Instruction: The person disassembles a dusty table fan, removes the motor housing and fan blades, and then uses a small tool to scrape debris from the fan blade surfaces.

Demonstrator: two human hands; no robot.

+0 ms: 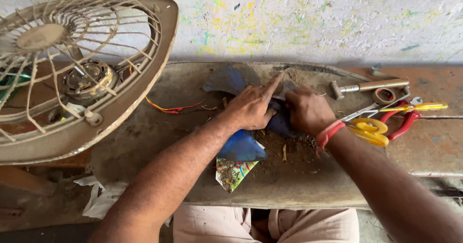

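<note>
Both hands [251, 109] [308, 112] seemingly grip blue fan blade [241, 146].

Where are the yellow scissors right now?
The yellow scissors lie on the bench at the right of the head view, just beside the right hand, with red pliers and a hammer close by.

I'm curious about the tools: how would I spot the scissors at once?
Start at the person's right hand on the dusty board, then look just beyond its wrist. The scissors lie there among the tools, with bright yellow loop handles, unlike the red-handled pliers beside them.
</note>
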